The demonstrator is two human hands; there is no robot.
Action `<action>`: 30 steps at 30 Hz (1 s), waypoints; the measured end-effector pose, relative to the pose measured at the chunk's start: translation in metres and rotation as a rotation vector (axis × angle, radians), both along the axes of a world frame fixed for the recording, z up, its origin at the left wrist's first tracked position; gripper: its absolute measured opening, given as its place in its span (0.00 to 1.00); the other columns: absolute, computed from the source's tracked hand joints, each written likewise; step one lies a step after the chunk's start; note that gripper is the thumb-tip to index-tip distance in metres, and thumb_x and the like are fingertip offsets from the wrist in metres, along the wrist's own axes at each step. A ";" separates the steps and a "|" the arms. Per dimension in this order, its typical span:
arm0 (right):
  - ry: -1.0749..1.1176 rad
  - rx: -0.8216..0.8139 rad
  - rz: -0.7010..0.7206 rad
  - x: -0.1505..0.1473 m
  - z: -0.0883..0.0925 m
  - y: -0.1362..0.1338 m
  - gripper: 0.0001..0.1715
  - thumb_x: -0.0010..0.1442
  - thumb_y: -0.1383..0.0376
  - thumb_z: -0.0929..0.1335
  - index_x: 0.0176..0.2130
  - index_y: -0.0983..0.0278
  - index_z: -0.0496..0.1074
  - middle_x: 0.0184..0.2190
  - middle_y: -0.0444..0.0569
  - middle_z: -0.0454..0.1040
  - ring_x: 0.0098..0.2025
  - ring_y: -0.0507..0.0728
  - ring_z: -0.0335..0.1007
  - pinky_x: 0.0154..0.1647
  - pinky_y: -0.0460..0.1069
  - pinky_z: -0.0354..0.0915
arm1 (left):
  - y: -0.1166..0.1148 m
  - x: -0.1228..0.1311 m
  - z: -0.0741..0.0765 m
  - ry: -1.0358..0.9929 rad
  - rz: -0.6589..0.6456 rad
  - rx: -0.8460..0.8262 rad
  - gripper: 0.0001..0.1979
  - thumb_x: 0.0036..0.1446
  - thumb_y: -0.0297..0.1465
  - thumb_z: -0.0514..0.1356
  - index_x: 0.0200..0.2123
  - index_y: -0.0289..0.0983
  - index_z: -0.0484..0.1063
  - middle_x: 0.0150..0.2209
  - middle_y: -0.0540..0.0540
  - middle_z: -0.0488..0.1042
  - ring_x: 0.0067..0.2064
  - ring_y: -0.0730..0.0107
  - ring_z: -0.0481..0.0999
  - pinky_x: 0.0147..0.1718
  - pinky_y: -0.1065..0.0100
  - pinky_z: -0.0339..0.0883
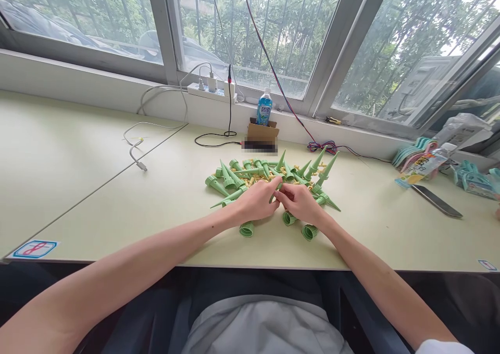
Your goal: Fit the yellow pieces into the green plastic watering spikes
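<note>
A heap of several green plastic cone spikes (234, 179) mixed with small yellow parts (253, 177) lies on the pale green table (117, 198). My left hand (255, 203) and my right hand (300, 203) meet at the near edge of the heap, fingers pinched together around a green spike (278, 186) held between them. Three green spikes (247, 229) lie with their round open ends toward me, just under my hands.
A cardboard box (261, 133) and a blue bottle (264, 106) stand behind the heap by the window. A power strip (209, 89) with cables sits on the sill. At the right lie a dark flat tool (437, 201), packets and teal items (472, 179).
</note>
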State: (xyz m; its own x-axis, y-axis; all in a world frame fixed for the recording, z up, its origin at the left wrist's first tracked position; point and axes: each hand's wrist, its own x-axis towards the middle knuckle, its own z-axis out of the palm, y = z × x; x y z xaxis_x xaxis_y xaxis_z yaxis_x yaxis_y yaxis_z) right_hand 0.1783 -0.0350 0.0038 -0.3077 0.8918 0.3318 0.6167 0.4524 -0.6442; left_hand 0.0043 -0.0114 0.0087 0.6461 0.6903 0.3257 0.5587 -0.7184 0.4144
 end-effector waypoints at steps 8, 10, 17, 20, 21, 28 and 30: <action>-0.010 -0.029 0.016 0.001 0.001 0.000 0.23 0.65 0.55 0.64 0.23 0.62 0.59 0.17 0.42 0.65 0.20 0.51 0.58 0.23 0.48 0.54 | 0.000 -0.001 0.001 0.015 -0.002 -0.001 0.12 0.55 0.28 0.53 0.45 0.38 0.63 0.26 0.49 0.72 0.25 0.64 0.71 0.23 0.70 0.56; -0.007 -0.030 0.019 0.001 0.001 0.000 0.23 0.65 0.54 0.64 0.23 0.62 0.59 0.17 0.41 0.65 0.20 0.51 0.58 0.23 0.48 0.54 | -0.001 -0.001 0.002 0.022 0.003 -0.010 0.13 0.55 0.28 0.53 0.45 0.38 0.63 0.26 0.49 0.72 0.26 0.64 0.71 0.23 0.70 0.56; -0.020 -0.031 0.021 0.002 0.001 0.000 0.22 0.65 0.54 0.64 0.24 0.62 0.60 0.17 0.42 0.66 0.20 0.51 0.58 0.23 0.48 0.54 | -0.002 0.000 0.002 0.031 0.011 -0.006 0.12 0.56 0.28 0.53 0.45 0.38 0.63 0.26 0.49 0.72 0.26 0.64 0.71 0.24 0.69 0.57; -0.025 -0.031 0.020 0.002 0.003 -0.001 0.23 0.65 0.53 0.64 0.23 0.62 0.60 0.17 0.42 0.66 0.20 0.51 0.58 0.23 0.48 0.55 | -0.002 0.000 0.003 0.046 0.015 -0.013 0.12 0.56 0.29 0.53 0.45 0.38 0.63 0.27 0.48 0.72 0.27 0.63 0.72 0.24 0.69 0.57; -0.026 -0.032 0.020 0.002 0.003 -0.001 0.23 0.65 0.53 0.64 0.23 0.62 0.61 0.17 0.42 0.66 0.20 0.51 0.58 0.23 0.48 0.55 | -0.002 0.000 0.003 0.049 0.016 -0.014 0.12 0.56 0.29 0.53 0.45 0.38 0.63 0.27 0.48 0.72 0.27 0.63 0.72 0.24 0.69 0.57; -0.050 -0.032 0.018 0.003 0.004 -0.001 0.22 0.66 0.54 0.63 0.23 0.62 0.60 0.17 0.43 0.66 0.20 0.51 0.58 0.24 0.48 0.55 | -0.002 0.000 0.002 0.036 0.014 -0.008 0.12 0.55 0.29 0.53 0.44 0.38 0.63 0.26 0.49 0.72 0.26 0.64 0.71 0.25 0.69 0.58; -0.057 -0.023 0.015 0.003 0.004 -0.001 0.23 0.66 0.54 0.63 0.23 0.62 0.60 0.17 0.43 0.66 0.21 0.51 0.58 0.24 0.48 0.55 | -0.003 0.000 0.003 0.031 0.011 -0.018 0.12 0.56 0.29 0.53 0.45 0.38 0.63 0.26 0.49 0.72 0.26 0.64 0.71 0.25 0.69 0.57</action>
State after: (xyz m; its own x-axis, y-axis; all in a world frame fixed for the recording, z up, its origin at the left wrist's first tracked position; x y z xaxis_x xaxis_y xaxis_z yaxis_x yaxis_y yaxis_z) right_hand 0.1811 -0.0363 0.0078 -0.3385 0.8942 0.2928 0.6458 0.4471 -0.6188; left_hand 0.0045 -0.0141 0.0118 0.6479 0.7029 0.2934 0.5791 -0.7048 0.4097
